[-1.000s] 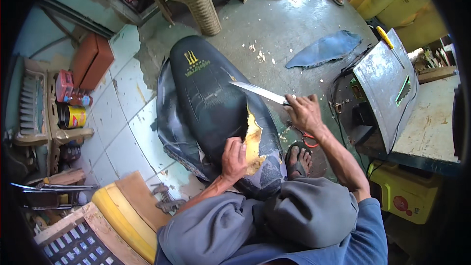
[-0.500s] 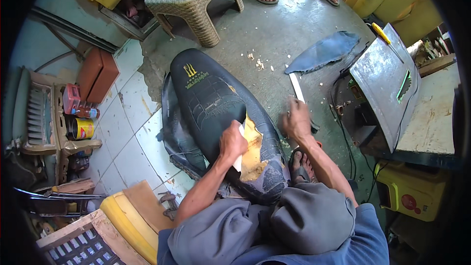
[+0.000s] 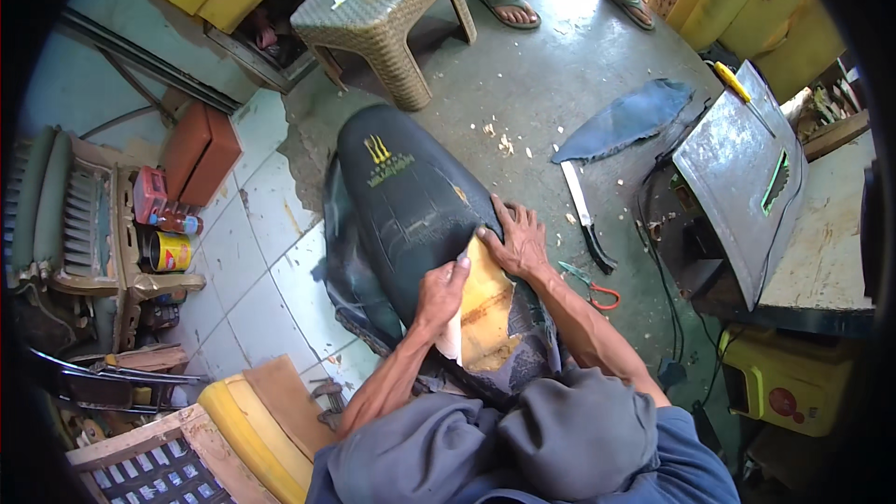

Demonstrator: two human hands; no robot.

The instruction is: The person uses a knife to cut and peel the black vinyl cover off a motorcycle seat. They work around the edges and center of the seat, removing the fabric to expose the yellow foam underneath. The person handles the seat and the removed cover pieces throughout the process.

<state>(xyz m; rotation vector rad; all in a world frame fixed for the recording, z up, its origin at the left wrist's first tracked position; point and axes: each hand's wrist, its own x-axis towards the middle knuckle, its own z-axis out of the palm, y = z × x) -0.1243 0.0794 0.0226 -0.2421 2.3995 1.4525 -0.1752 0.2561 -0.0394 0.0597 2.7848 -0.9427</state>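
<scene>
A black seat lies before a person's knees, yellow foam showing. The left hand clenches its peeled cover — the right hand rests spread beside the opening. Rightward on the floor — a knife, red-handled scissors.

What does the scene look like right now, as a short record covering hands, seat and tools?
Left hand: gripping the black cover along the opening's left edge
Right hand: fingers spread on the cover, thumb near the opening's upper end
Seat: yellow foam exposed through the opening
Knife: on the floor, blade tip next to the blue piece
Scissors: on the floor, right of the seat
Screwdriver: on the metal panel
</scene>
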